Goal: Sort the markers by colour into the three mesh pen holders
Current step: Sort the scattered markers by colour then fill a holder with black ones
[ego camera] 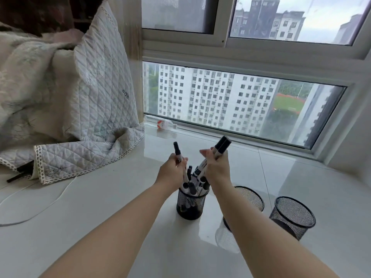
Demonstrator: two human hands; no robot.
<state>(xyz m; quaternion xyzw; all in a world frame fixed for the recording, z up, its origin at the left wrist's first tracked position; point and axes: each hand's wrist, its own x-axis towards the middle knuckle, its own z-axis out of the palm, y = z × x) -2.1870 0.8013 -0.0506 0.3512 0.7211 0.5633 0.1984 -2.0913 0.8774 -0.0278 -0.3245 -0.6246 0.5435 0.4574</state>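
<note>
Three black mesh pen holders stand on the white sill. The left holder (191,205) is packed with several dark-capped markers (193,186). My left hand (172,170) grips one black-capped marker (177,150) upright above that holder. Just right of it, my right hand (217,167) grips two black-capped markers (221,147) that point up and to the right. The middle holder (252,197) sits partly behind my right forearm, and what it holds is hidden. The right holder (292,216) looks empty.
A quilted blanket (84,109) drapes onto the sill at the left, with a thin white cable (36,211) below it. A small plastic bottle (165,124) lies by the window frame. The window glass (230,103) runs along the back.
</note>
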